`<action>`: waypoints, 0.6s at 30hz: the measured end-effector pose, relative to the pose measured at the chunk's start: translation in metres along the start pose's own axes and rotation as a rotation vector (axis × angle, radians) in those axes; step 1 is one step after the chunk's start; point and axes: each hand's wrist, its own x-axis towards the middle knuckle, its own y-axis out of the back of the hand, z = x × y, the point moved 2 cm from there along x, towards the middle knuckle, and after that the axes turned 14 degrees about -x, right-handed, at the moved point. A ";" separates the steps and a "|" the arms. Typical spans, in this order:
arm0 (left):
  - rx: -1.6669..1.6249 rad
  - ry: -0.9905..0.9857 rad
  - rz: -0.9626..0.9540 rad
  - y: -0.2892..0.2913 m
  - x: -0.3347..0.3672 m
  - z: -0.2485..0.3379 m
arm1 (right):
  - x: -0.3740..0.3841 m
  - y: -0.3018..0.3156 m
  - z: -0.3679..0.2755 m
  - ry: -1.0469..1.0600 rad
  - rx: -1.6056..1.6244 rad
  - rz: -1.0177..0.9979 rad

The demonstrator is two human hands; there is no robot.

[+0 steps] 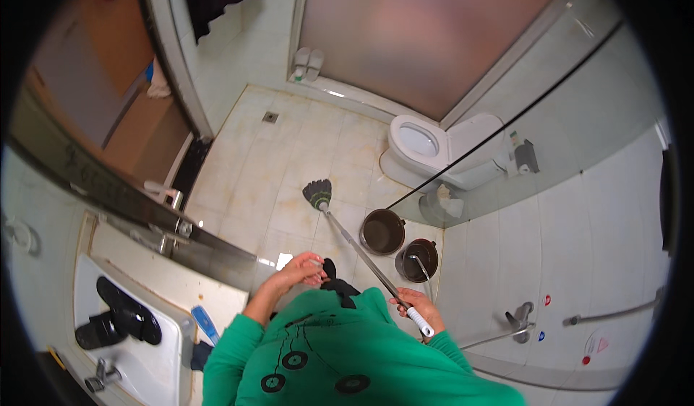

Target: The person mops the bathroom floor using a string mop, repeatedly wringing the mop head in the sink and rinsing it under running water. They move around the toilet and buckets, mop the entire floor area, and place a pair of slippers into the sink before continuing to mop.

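Observation:
My right hand (421,307) is wrapped round the upper end of a long mop handle (371,264), just by its white grip. The handle slants away to the far left, and the dark grey mop head (317,194) rests on the tiled floor. In front of my body, my left hand (298,272) is held up apart from the handle, its fingers loosely bent with nothing visible in them. Two dark brown buckets stand right of the mop handle: a farther bucket (375,243) and a nearer bucket (409,271), with a silver shower head (414,258) reaching into the nearer one.
Past the farther bucket is a white toilet (416,140) with its lid up, beside a glass panel (578,81). A washbasin (173,337) with black boots (123,312) and a blue brush (205,324) is on the left. Slippers (308,64) stand by the frosted door.

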 end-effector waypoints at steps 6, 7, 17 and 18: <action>0.040 -0.100 -0.020 -0.002 0.011 0.012 | 0.015 -0.019 -0.034 0.108 -0.036 -0.059; 0.042 -0.102 0.001 -0.002 0.010 0.015 | 0.022 -0.028 -0.048 0.084 -0.091 -0.056; 0.655 -0.656 0.098 -0.082 -0.025 0.062 | 0.049 -0.168 -0.164 0.302 -0.241 -0.292; 0.686 -0.728 0.132 -0.089 -0.024 0.064 | 0.050 -0.176 -0.165 0.391 -0.292 -0.332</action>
